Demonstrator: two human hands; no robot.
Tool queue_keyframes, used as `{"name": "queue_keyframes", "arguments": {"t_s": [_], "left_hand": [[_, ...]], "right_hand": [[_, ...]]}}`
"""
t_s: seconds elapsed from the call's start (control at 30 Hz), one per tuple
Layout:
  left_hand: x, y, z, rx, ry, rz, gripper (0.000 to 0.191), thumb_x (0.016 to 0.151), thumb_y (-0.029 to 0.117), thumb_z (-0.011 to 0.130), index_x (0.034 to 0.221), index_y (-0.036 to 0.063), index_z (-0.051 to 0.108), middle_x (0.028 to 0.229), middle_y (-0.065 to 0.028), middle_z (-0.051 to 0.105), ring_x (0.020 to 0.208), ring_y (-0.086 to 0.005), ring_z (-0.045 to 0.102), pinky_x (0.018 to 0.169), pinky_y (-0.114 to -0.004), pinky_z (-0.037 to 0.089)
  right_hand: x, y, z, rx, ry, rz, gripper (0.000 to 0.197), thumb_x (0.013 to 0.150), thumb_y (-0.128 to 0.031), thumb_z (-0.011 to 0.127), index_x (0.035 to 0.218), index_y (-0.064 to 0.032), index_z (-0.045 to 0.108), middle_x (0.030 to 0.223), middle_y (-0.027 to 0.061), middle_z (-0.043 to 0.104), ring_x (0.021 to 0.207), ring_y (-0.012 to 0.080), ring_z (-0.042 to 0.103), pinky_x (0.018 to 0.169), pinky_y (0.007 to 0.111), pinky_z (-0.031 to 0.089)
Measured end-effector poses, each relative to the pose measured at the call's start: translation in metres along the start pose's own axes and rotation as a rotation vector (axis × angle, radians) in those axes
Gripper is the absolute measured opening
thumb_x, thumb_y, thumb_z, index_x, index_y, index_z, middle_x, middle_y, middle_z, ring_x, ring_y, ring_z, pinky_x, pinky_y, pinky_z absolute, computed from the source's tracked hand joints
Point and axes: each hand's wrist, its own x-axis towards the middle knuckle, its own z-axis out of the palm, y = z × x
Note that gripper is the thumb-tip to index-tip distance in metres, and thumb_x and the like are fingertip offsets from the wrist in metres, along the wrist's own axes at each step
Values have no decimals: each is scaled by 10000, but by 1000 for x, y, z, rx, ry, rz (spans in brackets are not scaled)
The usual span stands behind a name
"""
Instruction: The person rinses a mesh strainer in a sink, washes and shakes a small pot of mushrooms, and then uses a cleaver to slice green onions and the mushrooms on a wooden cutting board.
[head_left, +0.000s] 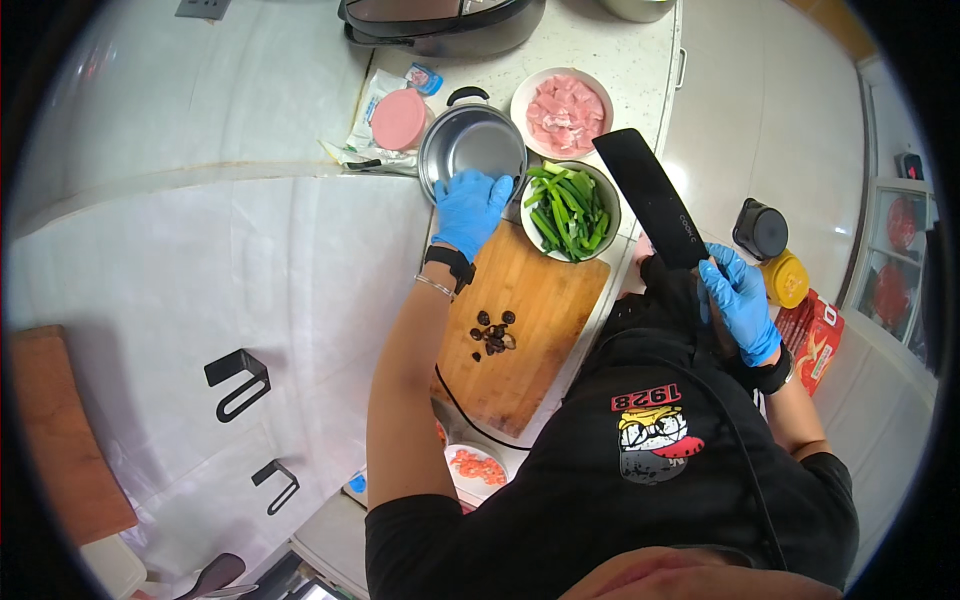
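Observation:
My left hand (471, 214), in a blue glove, reaches over the near rim of a steel pot (480, 142); its fingertips are down inside, so any hold is hidden. In my gloved right hand (731, 296) is a black-bladed cleaver (652, 199), raised off to the right of the counter with its blade pointing up and left. A wooden cutting board (540, 292) lies below the pot, with small dark mushroom pieces (495, 337) on it. A bowl of cut green onions (568, 210) stands between pot and cleaver. Behind it is a bowl of sliced raw meat (566, 112).
Left of the pot are a pink-lidded container (399, 120) and packets. A dark appliance (442, 26) stands at the back. A plate of chopped orange-red food (476, 466) sits beyond the board's lower end, near a black cord (480, 429). Lidded jars (784, 277) stand at right.

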Motion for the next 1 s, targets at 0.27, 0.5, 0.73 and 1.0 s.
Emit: {"name": "queue_keyframes", "arguments": {"t_s": [0.27, 0.5, 0.73, 1.0], "left_hand": [[4, -4, -3, 8, -165, -20, 353, 885, 393, 464, 781, 86, 604, 799, -134, 588, 766, -331, 572, 700, -444, 435], [5, -2, 6, -62, -179, 0, 282, 891, 326, 440, 851, 77, 566, 816, -130, 596, 740, -342, 579, 672, -429, 466], [3, -1, 5, -298, -140, -56, 267, 847, 228, 464, 1077, 110, 530, 940, -100, 577, 855, -317, 574, 748, -409, 465], [4, -6, 10, 60, -6, 429, 179, 876, 100, 422, 983, 35, 550, 915, -89, 579, 807, -263, 565, 675, -352, 475]], "right_hand": [[4, -6, 5, 20, -51, 55, 264, 908, -190, 546, 1065, 21, 567, 627, -23, 501, 488, 42, 426, 451, 200, 356], [3, -4, 3, 22, -46, 58, 247, 914, -196, 537, 1044, 11, 572, 627, -31, 479, 494, 37, 408, 452, 199, 344], [1, -1, 5, 50, -8, 60, 246, 916, -198, 535, 1034, 15, 569, 633, -29, 473, 498, 36, 401, 455, 197, 343], [0, 0, 6, 25, -20, 64, 254, 918, -202, 530, 1043, 16, 566, 628, -27, 467, 493, 41, 405, 454, 197, 351]]}}
